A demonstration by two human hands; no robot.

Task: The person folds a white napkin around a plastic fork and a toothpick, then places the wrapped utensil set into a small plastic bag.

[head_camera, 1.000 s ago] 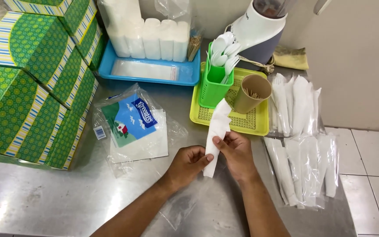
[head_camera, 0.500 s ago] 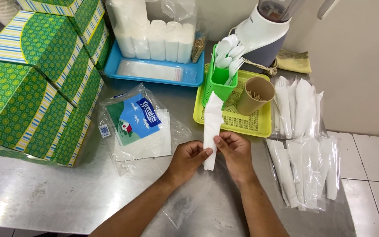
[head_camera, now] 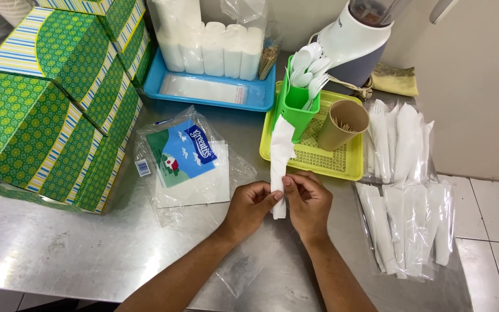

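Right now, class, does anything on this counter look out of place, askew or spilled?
Nothing is spilled or damaged. The opened napkin packet lies askew with its plastic loose. Both hands, left hand and right hand, hold a folded white napkin upright beside the yellow tray.

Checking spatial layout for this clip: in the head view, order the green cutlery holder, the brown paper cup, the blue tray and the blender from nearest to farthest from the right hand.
From the right hand:
1. Green cutlery holder, just above the hand, on the yellow tray.
2. Brown paper cup, up and to the right; close to the holder's distance, slightly farther.
3. Blue tray, up and left, at the back.
4. Blender, farthest, rear right.
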